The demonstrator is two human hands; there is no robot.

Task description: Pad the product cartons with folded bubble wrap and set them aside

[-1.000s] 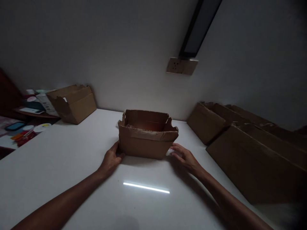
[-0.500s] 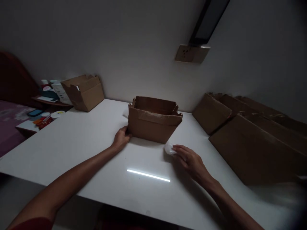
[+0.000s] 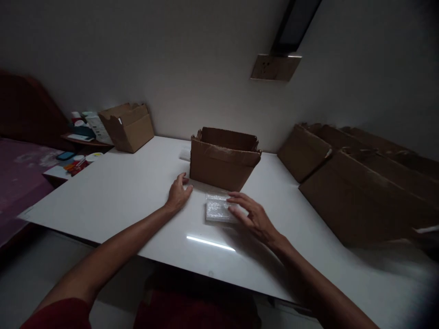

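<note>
A: What fills most of the view?

B: A white table (image 3: 113, 192), running from the near edge out to the far wall. On its right side lies a heap of flattened cardboard boxes (image 3: 363, 192), the biggest things on it.

A: And in the middle?

B: An open cardboard box (image 3: 221, 164) stands upright toward the far side, its torn top flaps ragged. A smaller open box (image 3: 128, 128) sits at the far left corner, well apart from it.

A: Where are the hands?

B: Both are on the near side of the middle box. The left hand (image 3: 178, 194) lies flat on the table with the fingers loosely spread, just beside the box's near left corner; I cannot tell whether the fingertips touch the cardboard.

A: The right one?

B: The right hand (image 3: 252, 214) is open, fingers stretched out and resting on a small packet wrapped in clear bubble plastic (image 3: 217, 208). It pinches nothing; the fingers simply lie on top.

A: Where is that packet exactly?

B: Flat on the table, just near of the middle box, between the two hands and closer to the right one.

A: Anything smaller?

B: A wall socket (image 3: 274, 67) above the box, and small items on a shelf (image 3: 82, 137) at far left, too dim to name.
</note>
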